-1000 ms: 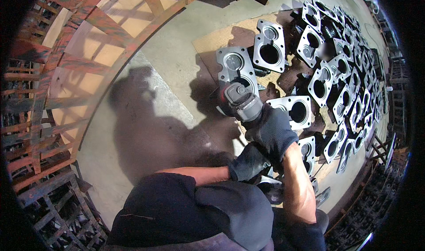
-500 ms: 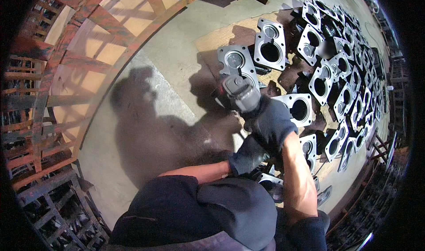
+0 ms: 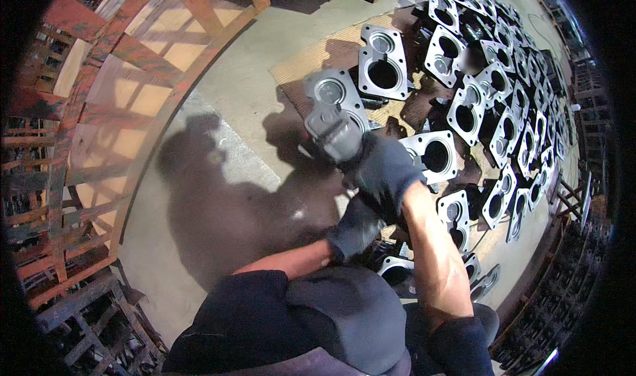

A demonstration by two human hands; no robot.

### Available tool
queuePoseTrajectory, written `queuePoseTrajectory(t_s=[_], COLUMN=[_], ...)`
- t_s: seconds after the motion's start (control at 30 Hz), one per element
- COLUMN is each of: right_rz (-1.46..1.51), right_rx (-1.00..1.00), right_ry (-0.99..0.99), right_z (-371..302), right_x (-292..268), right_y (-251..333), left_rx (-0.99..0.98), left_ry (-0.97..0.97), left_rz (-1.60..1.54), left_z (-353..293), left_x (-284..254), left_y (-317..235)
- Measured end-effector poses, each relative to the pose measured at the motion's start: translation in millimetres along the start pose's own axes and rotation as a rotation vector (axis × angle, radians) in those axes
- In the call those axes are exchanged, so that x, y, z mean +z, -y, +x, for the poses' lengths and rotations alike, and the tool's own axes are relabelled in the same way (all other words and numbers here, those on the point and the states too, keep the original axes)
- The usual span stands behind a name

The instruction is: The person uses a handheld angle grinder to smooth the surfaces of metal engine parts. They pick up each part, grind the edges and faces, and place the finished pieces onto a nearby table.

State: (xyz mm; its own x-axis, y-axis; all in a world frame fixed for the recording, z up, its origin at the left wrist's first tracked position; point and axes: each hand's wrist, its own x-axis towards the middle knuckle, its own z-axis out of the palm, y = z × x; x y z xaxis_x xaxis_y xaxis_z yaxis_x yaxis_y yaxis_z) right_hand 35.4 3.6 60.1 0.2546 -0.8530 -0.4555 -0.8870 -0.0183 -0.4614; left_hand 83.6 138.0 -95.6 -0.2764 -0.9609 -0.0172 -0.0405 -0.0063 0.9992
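Your right hand [image 3: 384, 170], in a dark glove, is wrapped around the body of a grey handheld power tool [image 3: 338, 137], fingers closed tight on it. The tool is a stubby, dull grey unit with a ribbed head; that head sits over the lower end of a grey metal casting [image 3: 334, 98], and whether it is in contact cannot be told. Your left hand [image 3: 354, 227], also dark-gloved, is lower down, just beneath the right hand; it looks curled toward the rear of the tool, but the grip is hidden and I cannot tell whether the fingers are clamped.

The casting under the tool is a flat plate with one small round bore showing and bolt holes at the corners, lying on a brown board [image 3: 318, 58] on the concrete floor [image 3: 252, 98]. It is dull, while a second casting [image 3: 383, 61] just beside it is brighter, with one large and one small bore.

Count: one tool, two gloved hands. Further castings [image 3: 503, 104] lie in overlapping rows to the right, well over a dozen; an exact count is not possible. Red-painted steel frames [image 3: 86, 117] stand at left.
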Motion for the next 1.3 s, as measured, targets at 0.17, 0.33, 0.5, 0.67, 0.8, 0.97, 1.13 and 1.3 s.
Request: queuePoseTrajectory(t_s=[0.17,0.33,0.5,0.67,0.8,0.97,1.13,1.3], right_rz=[-0.018,-0.020,0.056,-0.065,-0.008,0.200,0.047,0.057], right_rx=[0.162,0.221,0.113,0.003,0.069,0.113,0.223,0.026], right_ry=[0.012,-0.006,-0.111,-0.217,-0.163,-0.204,-0.002,0.068], right_z=[-64,-67,-31,26,3,-65,-75,-52], right_x=[6,10,-19,-31,-38,-1,10,21], right_y=[-29,-44,-47,-62,-65,-68,-44,-9], left_rx=[-0.033,-0.331,-0.297,-0.061,-0.021,-0.467,-0.475,-0.595], left_ry=[0.441,0.403,0.449,0.298,0.375,0.497,0.648,0.539], left_rz=[0.000,-0.528,-0.294,-0.473,-0.115,-0.756,-0.456,-0.234], left_z=[-22,-22,35,80,75,6,-33,-55], left_x=[-10,26,-7,-4,-1,26,-3,-42], left_y=[-47,-19,-58,10,-19,-41,-15,46])
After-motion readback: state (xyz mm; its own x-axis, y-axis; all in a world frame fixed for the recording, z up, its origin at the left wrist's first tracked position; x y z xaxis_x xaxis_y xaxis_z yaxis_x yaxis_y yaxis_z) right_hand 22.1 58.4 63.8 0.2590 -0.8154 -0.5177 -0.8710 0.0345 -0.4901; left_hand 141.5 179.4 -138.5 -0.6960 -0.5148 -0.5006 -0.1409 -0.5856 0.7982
